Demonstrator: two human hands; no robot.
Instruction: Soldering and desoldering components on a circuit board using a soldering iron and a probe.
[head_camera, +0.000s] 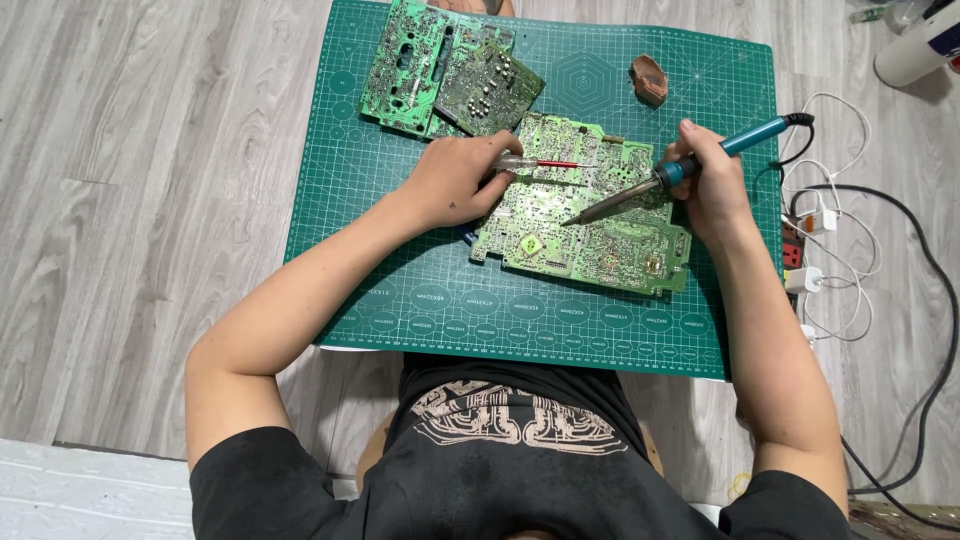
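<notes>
A large green circuit board (585, 205) is laid on a green cutting mat (420, 300), right of the mat's middle. The left hand (455, 180) is closed around a clear-handled screwdriver (535, 163) with a red shaft, which is held flat across the board's far left part; the hand's heel is pressed on the board's left edge. The right hand (710, 180) is wrapped shut around the blue grip of a soldering iron (670, 177), whose metal tip is lowered to the board near its centre. Two more green boards (445, 70) are stacked at the mat's far left corner. A small brown, rounded lump (648, 80) is set on the mat's far right part. White and black cables (850, 230) are spread over the grey wooden floor on the right, and a white cylindrical container (915, 50) is seen at the far right corner.
</notes>
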